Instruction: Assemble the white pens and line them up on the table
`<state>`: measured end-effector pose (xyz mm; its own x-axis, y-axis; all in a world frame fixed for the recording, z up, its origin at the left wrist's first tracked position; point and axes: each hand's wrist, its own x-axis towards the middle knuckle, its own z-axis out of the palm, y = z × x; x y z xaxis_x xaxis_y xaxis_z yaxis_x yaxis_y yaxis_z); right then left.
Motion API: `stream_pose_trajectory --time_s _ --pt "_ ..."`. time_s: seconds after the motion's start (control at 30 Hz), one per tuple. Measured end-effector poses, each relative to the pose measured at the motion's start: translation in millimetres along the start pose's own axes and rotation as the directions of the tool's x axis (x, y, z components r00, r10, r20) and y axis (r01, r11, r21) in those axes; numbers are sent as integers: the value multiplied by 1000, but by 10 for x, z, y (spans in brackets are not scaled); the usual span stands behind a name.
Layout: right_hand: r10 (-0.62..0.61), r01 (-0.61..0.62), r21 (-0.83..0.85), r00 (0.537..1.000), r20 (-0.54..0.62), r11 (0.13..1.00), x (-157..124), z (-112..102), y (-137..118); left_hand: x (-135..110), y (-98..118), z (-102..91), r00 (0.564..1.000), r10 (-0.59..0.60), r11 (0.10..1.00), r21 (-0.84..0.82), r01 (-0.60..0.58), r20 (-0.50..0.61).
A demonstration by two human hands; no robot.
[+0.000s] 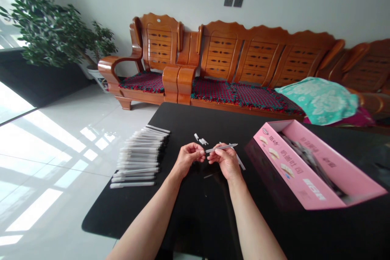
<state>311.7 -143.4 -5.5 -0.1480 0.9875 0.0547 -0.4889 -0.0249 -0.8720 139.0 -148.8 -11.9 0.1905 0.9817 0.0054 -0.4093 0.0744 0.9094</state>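
Note:
My right hand (226,160) grips a slim pale pen (227,146) between thumb and fingers, its pointed tip aimed right. Close beside the pen's other end is my left hand (189,157), thumb and fingertips pinched together; what they hold, if anything, is too small to make out. Just beyond the hands, a few short white pen caps (203,141) lie on the black table (195,219). Another pale pen barrel (241,162) is partly hidden behind my right hand. Several white pens (138,158) are lined up side by side at the table's left.
A long pink open box (304,178) with dark contents stands on the right of the table. Behind the table runs a wooden sofa (225,48) with woven cushions and a turquoise cloth (323,99). A potted plant (57,32) stands at the far left.

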Motion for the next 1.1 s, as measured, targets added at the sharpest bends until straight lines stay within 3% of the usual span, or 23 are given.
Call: stream_pose_trajectory --time_s 0.73,1.1 --pt "-1 -2 -67 999 -43 998 12 -17 51 12 -14 20 999 30 998 57 -28 -38" --pt "-16 4 -156 997 -78 988 3 11 31 33 -22 25 988 145 987 81 -141 -47"
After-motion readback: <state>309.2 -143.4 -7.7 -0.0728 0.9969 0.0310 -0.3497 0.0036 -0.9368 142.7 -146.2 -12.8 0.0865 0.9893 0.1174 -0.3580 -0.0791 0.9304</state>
